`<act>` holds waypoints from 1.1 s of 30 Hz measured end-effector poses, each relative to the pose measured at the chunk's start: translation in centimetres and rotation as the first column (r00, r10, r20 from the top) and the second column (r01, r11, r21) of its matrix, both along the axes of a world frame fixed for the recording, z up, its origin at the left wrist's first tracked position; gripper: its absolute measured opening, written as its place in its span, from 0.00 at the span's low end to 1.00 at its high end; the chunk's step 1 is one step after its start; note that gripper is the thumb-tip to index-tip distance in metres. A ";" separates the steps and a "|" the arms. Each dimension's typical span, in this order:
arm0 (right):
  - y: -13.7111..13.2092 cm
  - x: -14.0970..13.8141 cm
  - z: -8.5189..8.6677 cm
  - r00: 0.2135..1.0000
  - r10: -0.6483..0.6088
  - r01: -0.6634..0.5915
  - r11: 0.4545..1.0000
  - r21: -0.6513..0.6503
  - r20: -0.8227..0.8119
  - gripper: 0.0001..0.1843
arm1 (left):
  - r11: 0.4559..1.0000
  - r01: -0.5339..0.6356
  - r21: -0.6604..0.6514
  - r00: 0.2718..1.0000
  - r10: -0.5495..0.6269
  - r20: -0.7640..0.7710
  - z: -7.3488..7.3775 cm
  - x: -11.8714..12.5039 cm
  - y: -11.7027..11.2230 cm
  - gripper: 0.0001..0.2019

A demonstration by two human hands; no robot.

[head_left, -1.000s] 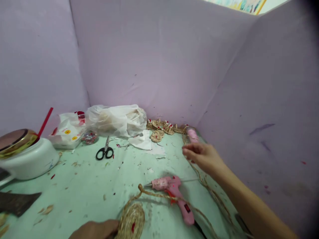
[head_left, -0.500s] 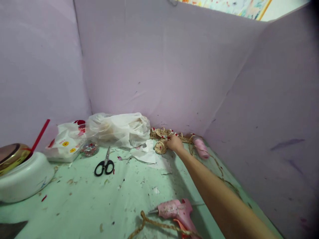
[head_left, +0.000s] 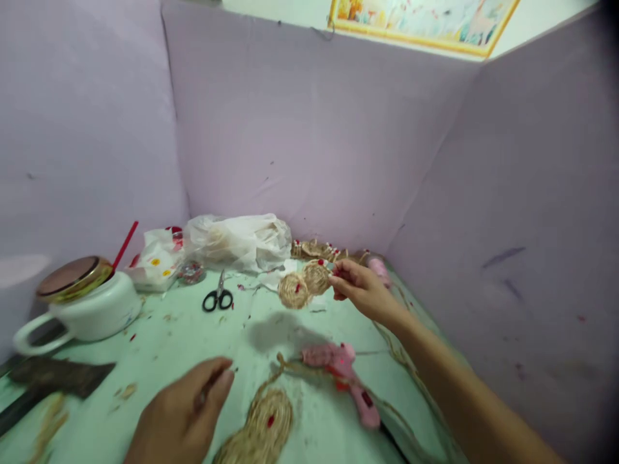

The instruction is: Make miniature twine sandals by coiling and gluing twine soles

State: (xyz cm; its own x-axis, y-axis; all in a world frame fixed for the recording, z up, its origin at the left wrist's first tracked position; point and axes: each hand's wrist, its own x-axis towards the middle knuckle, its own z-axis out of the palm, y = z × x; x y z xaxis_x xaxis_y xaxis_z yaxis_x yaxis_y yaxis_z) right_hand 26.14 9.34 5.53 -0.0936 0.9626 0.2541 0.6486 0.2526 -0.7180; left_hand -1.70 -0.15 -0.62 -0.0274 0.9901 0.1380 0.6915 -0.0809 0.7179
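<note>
My right hand point(head_left: 355, 283) pinches the edge of a woven straw piece point(head_left: 293, 290) made of two round coils, with red beads on it. It is held above the table, and its shadow falls below. My left hand point(head_left: 184, 412) is at the lower front with fingers curled and thumb close to the index finger; nothing shows between them. Beside it lies a larger woven straw piece point(head_left: 271, 409) with a red bead, partly cut off by the frame's bottom. A pink glue gun point(head_left: 338, 361) lies below my right hand, with a straw cord point(head_left: 307, 369) across it.
Black-handled scissors point(head_left: 217, 299), a white mug point(head_left: 104, 312) with a gold-rimmed lid, and a hammer-like tool point(head_left: 62, 377) are at left. A plastic bag point(head_left: 242, 241), a tub of beads point(head_left: 191, 271), more beaded woven pieces point(head_left: 314, 248) and a pink roll point(head_left: 378, 270) line the back.
My right hand has lifted the two-coil straw piece from the back of the table and brought it nearer. My left hand has come into view, and the view has shifted.
</note>
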 end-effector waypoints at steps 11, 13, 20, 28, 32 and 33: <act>-12.8 -1.4 -3.4 0.915 -0.011 -0.102 0.960 -0.259 -0.404 0.08 | 0.991 0.108 -0.082 0.927 -0.071 0.369 1.3 0.3 -0.3 0.13; -13.0 -1.7 -3.6 0.910 0.057 -0.177 0.949 -0.262 -0.411 0.08 | 0.964 0.204 -0.169 0.880 -0.105 0.464 1.3 0.6 -0.5 0.14; -12.8 -6.6 -4.0 0.900 0.246 -0.312 0.940 -0.137 -0.360 0.04 | 0.677 0.633 -0.374 0.539 -0.039 0.841 1.1 1.1 -0.9 0.12; -13.4 -8.6 -6.5 0.642 -0.249 -0.056 0.928 -0.368 -0.725 0.18 | 0.658 0.659 -0.365 0.472 0.016 0.881 0.1 1.4 -0.8 0.14; -13.6 -8.6 -6.6 0.626 -0.277 -0.250 0.814 -0.524 -0.729 0.22 | 0.663 0.676 -0.321 0.436 -0.010 0.900 0.1 1.6 -0.8 0.14; -13.7 -8.6 -6.6 0.627 -0.255 -0.297 0.796 -0.528 -0.736 0.22 | 0.664 0.677 -0.318 0.435 -0.012 0.900 0.1 1.6 -0.9 0.14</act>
